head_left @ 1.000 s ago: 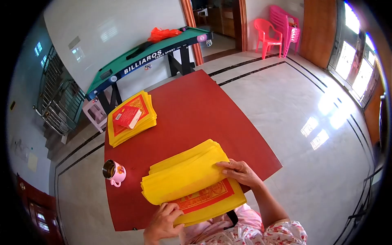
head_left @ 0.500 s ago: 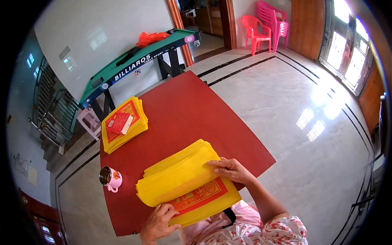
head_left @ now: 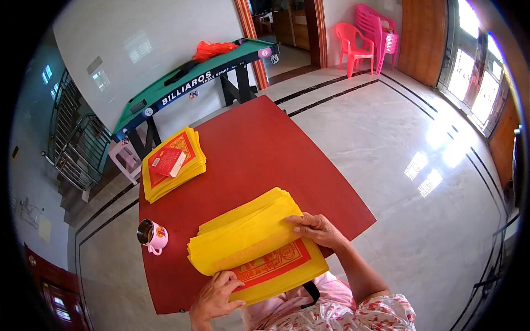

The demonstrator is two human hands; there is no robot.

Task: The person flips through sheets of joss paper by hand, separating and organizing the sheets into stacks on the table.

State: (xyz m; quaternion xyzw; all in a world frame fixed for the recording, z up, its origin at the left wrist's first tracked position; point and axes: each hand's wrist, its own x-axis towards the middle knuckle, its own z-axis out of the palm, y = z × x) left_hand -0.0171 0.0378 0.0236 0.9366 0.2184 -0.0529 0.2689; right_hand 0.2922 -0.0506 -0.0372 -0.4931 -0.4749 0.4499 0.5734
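A stack of yellow paper [head_left: 245,231] lies at the near edge of the red table, its upper sheets folded back away from me. Below the fold a sheet with a red printed panel [head_left: 273,263] shows. My right hand [head_left: 317,229] grips the right end of the folded sheets between thumb and fingers. At the lower left, my left hand [head_left: 219,295] rests on the near left edge of the printed sheet, its fingers apart and bent over the paper. What lies beneath its fingertips is hidden.
On the red table [head_left: 259,149] stand a pink mug [head_left: 157,237] at left and another yellow paper stack [head_left: 193,165] with a red box [head_left: 168,161] on top. Beyond are a billiards table [head_left: 182,83], a red chair [head_left: 353,49] and stacked pink chairs [head_left: 381,33].
The camera view has shifted slightly. Both hands keep nearly the same places on the paper, and the folded sheets look unchanged.
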